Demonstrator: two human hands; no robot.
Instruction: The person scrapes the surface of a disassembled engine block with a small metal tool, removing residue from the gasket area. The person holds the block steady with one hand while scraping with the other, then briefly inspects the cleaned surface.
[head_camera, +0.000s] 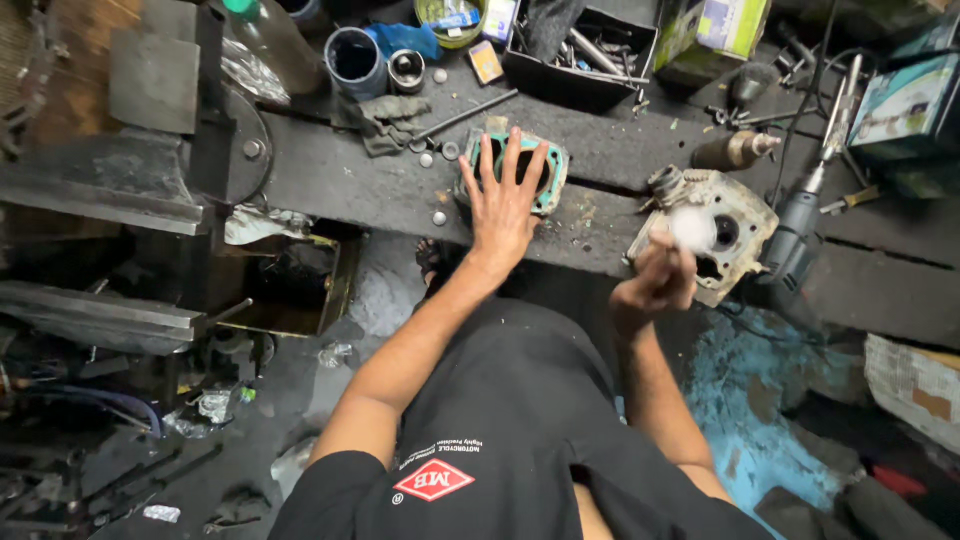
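My left hand (503, 200) lies flat, fingers spread, on a teal gasket and metal part (548, 185) on the dark workbench (340, 180). My right hand (655, 280) is closed around a blurred white wad, likely a cloth (692, 228), held against a grimy metal engine cylinder head (735, 235) lying at the bench's front edge. The cloth covers part of the head's left side.
A black tray of tools (585, 45), cups (355, 60) and small boxes (487, 62) line the back. A rotary tool (800, 225) and cardboard boxes (905, 105) lie to the right. A heavy vise-like machine (160, 130) stands left. Clutter covers the floor below.
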